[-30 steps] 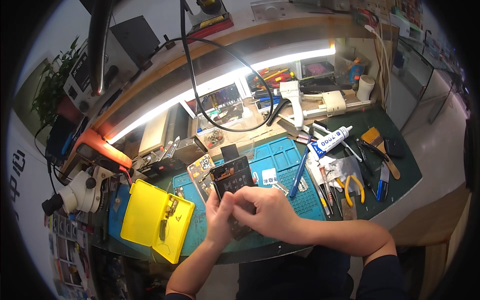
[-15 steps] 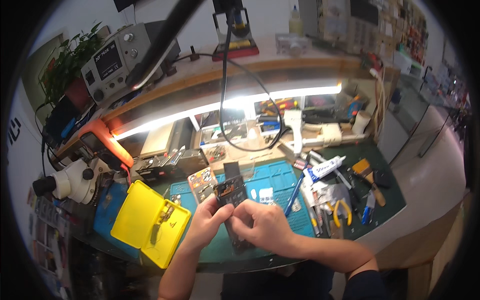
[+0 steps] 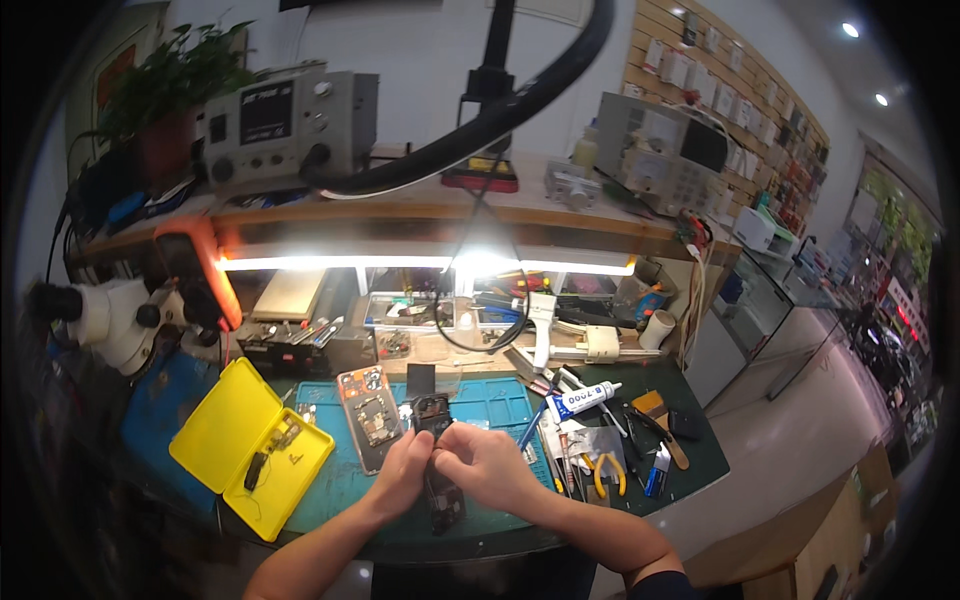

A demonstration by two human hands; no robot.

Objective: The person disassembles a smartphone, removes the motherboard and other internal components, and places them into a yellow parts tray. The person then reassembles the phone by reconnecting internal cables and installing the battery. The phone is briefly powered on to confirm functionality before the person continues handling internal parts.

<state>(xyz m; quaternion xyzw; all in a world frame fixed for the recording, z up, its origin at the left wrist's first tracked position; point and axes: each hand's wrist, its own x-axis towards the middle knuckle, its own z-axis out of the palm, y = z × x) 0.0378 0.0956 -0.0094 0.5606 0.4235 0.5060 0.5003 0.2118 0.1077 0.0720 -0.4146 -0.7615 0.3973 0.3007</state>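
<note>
- Two hands meet low in the middle of the frame: the left hand (image 3: pixel 402 472) and the right hand (image 3: pixel 487 466) are pressed close together, fingers curled, both pinching an opened dark phone (image 3: pixel 437 450).
- The phone lies on the teal work mat (image 3: pixel 490 400), its top poking out above the fingers and its lower end below them.
- Just left of the left hand rests a clear phone back cover (image 3: pixel 367 417).
- Lower left sits an open yellow case (image 3: pixel 250 447).
- Right of the hands lie a white glue tube (image 3: pixel 583 400) and yellow-handled pliers (image 3: pixel 606 473).
</note>
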